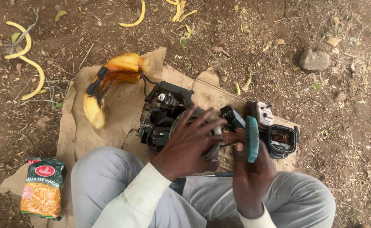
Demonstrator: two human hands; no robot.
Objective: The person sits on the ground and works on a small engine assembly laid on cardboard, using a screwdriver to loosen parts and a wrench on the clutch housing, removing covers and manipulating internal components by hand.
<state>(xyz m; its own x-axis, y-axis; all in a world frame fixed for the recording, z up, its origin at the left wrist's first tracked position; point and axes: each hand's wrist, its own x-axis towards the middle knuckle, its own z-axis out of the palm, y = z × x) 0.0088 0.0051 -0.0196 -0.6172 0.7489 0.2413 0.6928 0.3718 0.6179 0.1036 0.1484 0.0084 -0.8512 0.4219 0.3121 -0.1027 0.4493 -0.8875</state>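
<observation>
A black engine assembly point(164, 118) with wires and metal parts lies on brown cardboard point(122, 105) spread over the ground. My left hand point(191, 141) rests on a round metal part of it, fingers spread apart. My right hand point(250, 169) is closed around a flat teal-faced tool point(252, 139), held upright beside the left hand. A black part with a copper-coloured inside point(283, 139) and a grey metal piece point(262, 113) lie just right of the hands. My knees in grey trousers frame the work.
A curved yellow-orange plastic cover with black fittings point(109, 82) lies on the cardboard at the left. A snack packet point(43, 188) sits on the ground at the lower left. A stone point(314, 60) and yellow peel strips point(25, 55) dot the dirt.
</observation>
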